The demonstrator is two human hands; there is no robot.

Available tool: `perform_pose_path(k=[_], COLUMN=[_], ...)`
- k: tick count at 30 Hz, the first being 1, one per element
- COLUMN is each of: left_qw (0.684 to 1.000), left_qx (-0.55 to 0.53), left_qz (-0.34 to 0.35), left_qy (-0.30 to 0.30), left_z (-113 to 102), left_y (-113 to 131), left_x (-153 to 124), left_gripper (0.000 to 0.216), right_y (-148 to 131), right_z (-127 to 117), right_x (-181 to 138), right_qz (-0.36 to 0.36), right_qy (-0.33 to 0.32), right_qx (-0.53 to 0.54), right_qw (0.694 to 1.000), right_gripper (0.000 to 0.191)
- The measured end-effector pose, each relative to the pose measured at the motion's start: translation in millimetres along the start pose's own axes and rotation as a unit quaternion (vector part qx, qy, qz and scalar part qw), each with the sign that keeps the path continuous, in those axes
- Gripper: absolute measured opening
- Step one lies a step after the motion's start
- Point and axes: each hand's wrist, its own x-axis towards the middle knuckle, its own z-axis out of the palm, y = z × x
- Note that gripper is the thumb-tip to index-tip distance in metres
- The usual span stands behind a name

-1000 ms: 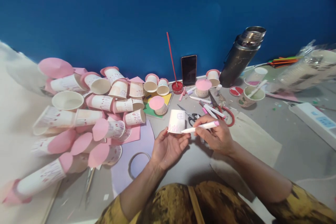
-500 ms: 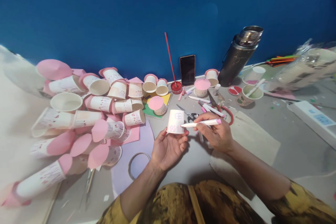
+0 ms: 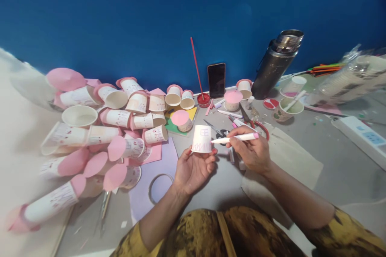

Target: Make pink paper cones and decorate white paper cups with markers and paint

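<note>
A white paper cup [image 3: 201,139] rests upside down in my left hand [image 3: 194,172], its rim gripped between thumb and fingers. Purple-pink lines mark it: a small window shape above and a zigzag along the lower part. My right hand [image 3: 251,150] is closed around a white marker pen [image 3: 237,138] with a pink end. The pen's tip is at the cup's right side; whether it touches cannot be made out. Behind the hands lie black-handled scissors [image 3: 221,134] and several more marker pens [image 3: 229,114].
Paper cups with pink paper tops [image 3: 120,118] crowd the left side. A tape ring [image 3: 150,190] lies on lilac paper [image 3: 137,204]. Along the back stand a phone [image 3: 216,80], a red paint pot [image 3: 203,100] and a dark flask [image 3: 277,64]. A power strip [image 3: 362,136] sits at right.
The zigzag on the cup has grown toward the right. My right hand and the pen have shifted slightly right, while the left hand holds the cup in nearly the same place.
</note>
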Motion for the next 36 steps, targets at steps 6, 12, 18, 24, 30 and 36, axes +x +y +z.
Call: perform_pose_path(k=[6, 12, 18, 24, 30, 36], left_qw=[0.998, 0.987, 0.984, 0.984, 0.989, 0.996], left_qx=[0.051, 0.101, 0.106, 0.099, 0.079, 0.044], left_qz=[0.043, 0.112, 0.132, 0.13, 0.104, 0.068], left_qy=[0.009, 0.049, 0.053, 0.064, 0.063, 0.043], left_z=[0.0, -2.1, -4.7, -4.5, -1.9, -0.6], left_y=[-2.3, -5.9, -9.4, -10.6, -8.1, -3.6], left_x=[1.5, 2.2, 4.1, 5.2, 4.0, 3.8], left_gripper=[0.042, 0.029, 0.018, 0.017, 0.021, 0.036], right_y=[5.5, 3.8, 1.7, 1.6, 4.1, 4.0], right_z=[-3.3, -2.3, 3.0, 2.8, 0.4, -1.0], right_x=[-1.3, -1.3, -3.9, -2.9, -4.1, -1.4], right_qz=[0.01, 0.009, -0.02, -0.02, 0.03, 0.03], right_qy=[0.002, 0.002, -0.008, -0.023, 0.003, 0.019], right_qx=[0.001, -0.008, -0.044, -0.047, 0.011, -0.001], right_qw=[1.0, 1.0, 0.999, 0.998, 0.999, 0.999], right_gripper=[0.01, 0.012, 0.012, 0.011, 0.015, 0.015])
